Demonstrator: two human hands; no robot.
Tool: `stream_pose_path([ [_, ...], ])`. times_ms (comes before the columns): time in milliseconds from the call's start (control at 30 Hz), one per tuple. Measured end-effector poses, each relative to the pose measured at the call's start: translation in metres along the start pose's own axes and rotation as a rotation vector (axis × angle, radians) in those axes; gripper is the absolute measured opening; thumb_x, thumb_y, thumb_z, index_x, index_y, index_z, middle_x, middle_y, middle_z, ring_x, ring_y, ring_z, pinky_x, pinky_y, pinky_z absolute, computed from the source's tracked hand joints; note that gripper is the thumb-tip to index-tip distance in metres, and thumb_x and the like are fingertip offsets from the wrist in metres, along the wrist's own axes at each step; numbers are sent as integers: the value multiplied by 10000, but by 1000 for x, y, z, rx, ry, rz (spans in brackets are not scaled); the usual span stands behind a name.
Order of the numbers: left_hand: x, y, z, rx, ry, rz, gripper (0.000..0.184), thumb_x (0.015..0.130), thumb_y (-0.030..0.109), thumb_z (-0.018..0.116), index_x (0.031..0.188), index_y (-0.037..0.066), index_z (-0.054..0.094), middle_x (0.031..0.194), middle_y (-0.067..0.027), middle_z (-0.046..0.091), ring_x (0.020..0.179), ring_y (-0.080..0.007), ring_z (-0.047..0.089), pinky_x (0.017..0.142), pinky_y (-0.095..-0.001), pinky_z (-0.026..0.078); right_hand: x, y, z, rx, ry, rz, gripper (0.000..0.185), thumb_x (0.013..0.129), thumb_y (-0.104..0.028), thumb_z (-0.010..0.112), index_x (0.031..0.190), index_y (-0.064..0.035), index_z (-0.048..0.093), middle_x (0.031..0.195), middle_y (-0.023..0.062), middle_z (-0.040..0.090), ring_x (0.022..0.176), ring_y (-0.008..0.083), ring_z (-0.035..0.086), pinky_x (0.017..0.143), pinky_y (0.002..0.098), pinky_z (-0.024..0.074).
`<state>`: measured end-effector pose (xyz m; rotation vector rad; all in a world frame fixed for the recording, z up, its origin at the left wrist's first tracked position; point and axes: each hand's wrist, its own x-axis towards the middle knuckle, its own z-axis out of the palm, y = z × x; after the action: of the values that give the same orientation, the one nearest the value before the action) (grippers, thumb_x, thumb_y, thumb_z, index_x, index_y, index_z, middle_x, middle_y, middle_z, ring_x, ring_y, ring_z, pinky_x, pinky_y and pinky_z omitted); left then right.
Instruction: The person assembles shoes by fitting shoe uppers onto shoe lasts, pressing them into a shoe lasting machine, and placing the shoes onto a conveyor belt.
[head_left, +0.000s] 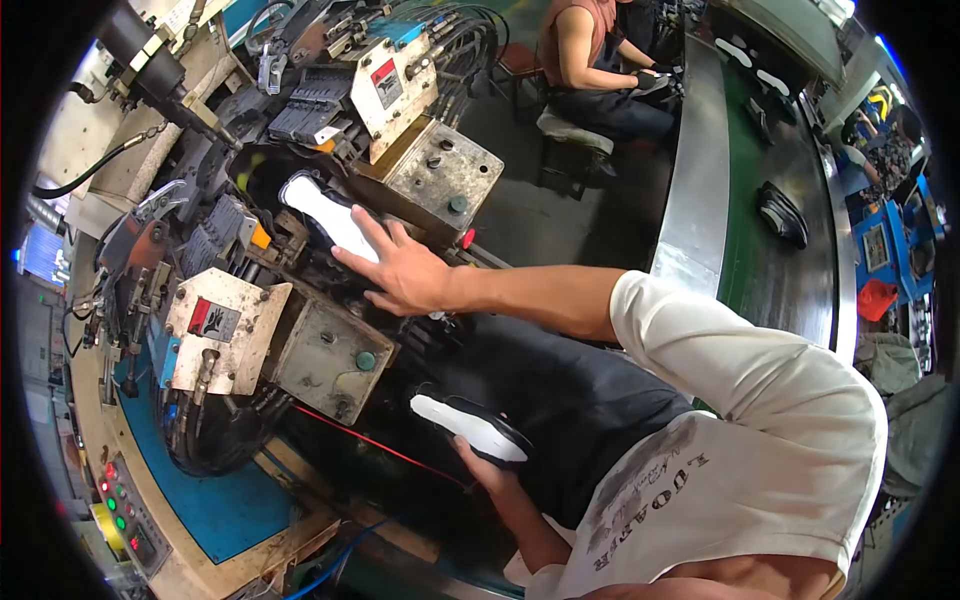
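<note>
My left hand (484, 464) grips a black shoe upper with a white insole (465, 420) from below, low over my lap, its white underside facing up. The fingers beneath it are mostly hidden. Farther forward, a second black shoe upper with a white insole (330, 218) lies between the jaws of a machine (330, 350). Over the near end of that piece, my right hand (412, 272) rests with its fingers spread, touching the white surface and its edge.
Steel control boxes (440, 175) with knobs flank the machine's jaws. A conveyor (745, 190) on the right carries several shoe pieces. At the back, another person (590, 60) sits working beside it. A button panel (130, 515) stands at the lower left.
</note>
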<state>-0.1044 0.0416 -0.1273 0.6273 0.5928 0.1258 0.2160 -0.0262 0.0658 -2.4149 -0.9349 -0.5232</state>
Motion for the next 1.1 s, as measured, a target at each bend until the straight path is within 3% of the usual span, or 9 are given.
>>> stream_pose_path([
  [167,8,3,-7,51,44,-88,729,1047,612,490,1552,90,420,1428,-168,562,1163,-356,641,1013,-543,563,9,1,12,-70,7,-30,836,857,-303,808,1595,-187,431,1662,371,175,1210,554,515,1039,576,516],
  [267,4,10,19,120,47,10,728,1046,571,509,1613,144,349,1514,-176,484,1269,-370,574,1020,-575,551,44,4,22,-23,-12,-2,834,865,-284,790,1605,-179,420,1660,385,169,1182,548,539,1006,576,533],
  [367,1,17,39,163,-10,63,786,1020,423,539,1685,171,204,1629,-181,359,1389,-417,491,1021,-600,560,83,5,27,-2,-100,31,828,876,-274,769,1616,-178,410,1659,397,156,1207,565,529,1002,590,534],
  [567,16,19,36,253,150,3,797,996,366,496,1692,120,195,1649,-209,339,1465,-422,430,1155,-562,448,154,11,47,14,-89,22,754,916,-290,704,1608,-146,441,1630,431,197,1247,646,488,969,601,559],
  [700,17,23,52,250,194,-23,801,983,343,494,1691,107,202,1649,-221,337,1466,-415,432,1179,-538,411,162,6,43,1,-60,14,742,921,-301,699,1601,-133,455,1621,444,202,1239,663,483,951,612,563],
  [867,16,39,85,459,256,-94,797,970,286,509,1689,104,218,1636,-232,354,1437,-407,466,1157,-524,435,170,-2,28,-8,-73,34,761,899,-274,725,1594,-115,458,1623,438,205,1211,576,521,942,573,579],
  [967,16,36,78,603,148,-51,771,1013,347,476,1696,118,200,1621,-204,390,1408,-370,492,1140,-508,443,178,-8,10,37,-114,77,775,893,-256,732,1599,-109,448,1627,434,199,1234,588,505,947,570,578],
  [1100,5,32,76,475,145,-2,753,1020,340,484,1685,85,238,1620,-208,397,1397,-370,506,1141,-493,445,178,-6,10,55,-136,82,778,893,-215,723,1612,-147,435,1644,437,162,1272,635,472,986,610,550],
])
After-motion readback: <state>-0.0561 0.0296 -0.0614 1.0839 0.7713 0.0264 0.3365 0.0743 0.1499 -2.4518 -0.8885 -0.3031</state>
